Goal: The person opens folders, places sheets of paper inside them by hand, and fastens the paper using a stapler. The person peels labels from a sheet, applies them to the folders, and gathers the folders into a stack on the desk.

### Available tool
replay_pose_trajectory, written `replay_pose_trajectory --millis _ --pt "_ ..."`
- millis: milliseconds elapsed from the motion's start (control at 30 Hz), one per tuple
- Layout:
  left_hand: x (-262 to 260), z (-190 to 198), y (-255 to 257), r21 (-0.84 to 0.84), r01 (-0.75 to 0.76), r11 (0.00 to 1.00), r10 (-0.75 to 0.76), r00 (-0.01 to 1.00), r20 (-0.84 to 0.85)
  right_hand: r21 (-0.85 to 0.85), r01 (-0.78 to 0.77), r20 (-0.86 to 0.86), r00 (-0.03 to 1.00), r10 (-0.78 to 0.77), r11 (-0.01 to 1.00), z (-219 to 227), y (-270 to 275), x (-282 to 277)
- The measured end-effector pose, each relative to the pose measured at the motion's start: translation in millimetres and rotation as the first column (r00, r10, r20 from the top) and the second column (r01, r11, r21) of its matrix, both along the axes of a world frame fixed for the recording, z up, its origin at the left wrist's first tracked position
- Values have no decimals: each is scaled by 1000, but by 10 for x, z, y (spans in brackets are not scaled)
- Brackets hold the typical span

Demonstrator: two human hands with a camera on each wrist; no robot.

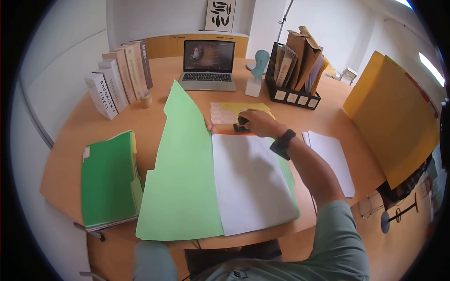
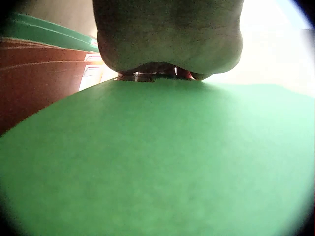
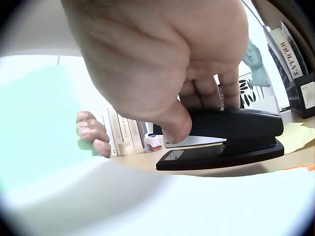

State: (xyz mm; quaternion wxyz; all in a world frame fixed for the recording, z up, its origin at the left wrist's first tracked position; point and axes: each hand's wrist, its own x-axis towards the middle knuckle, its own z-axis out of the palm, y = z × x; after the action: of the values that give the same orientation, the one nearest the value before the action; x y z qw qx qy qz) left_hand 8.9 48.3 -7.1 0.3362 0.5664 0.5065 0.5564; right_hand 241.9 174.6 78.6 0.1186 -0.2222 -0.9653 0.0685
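As fingers curl (downward), the right hand grips a stapler.

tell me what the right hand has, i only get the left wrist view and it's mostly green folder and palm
Observer: The right hand grips a black stapler.
Operator: ok where is that next to any paper
Observer: It is just past the far edge of the white sheets in the open green folder.
Operator: and the left hand fingers, the palm hides most of them from me
Observer: From the right wrist view, the fingers of the left hand curl round the edge of that folder's cover.
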Motion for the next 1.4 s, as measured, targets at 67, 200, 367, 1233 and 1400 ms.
replay_pose_trajectory --millis 67,200,367,1233,1400 --pt "0 -2 -18 -5 -2 1000 2 1000 -2 -11 -26 52 998 27 1000 -3 -34 -107" --pt "2 3 -28 -9 2 1000 -2 1000 -5 -56 -59 88 994 63 997 -24 -119 -156" --pt "5 4 -35 -9 2 1000 -2 1000 -8 -110 -103 72 991 111 989 -32 -94 -140" --pt "-65 126 35 53 -33 998 34 999 -3 167 -124 -55 989 135 978 -439 -260 -42" --pt "-75 76 -56 48 -44 998 45 999 -19 160 -97 -81 991 111 982 -249 -263 64"
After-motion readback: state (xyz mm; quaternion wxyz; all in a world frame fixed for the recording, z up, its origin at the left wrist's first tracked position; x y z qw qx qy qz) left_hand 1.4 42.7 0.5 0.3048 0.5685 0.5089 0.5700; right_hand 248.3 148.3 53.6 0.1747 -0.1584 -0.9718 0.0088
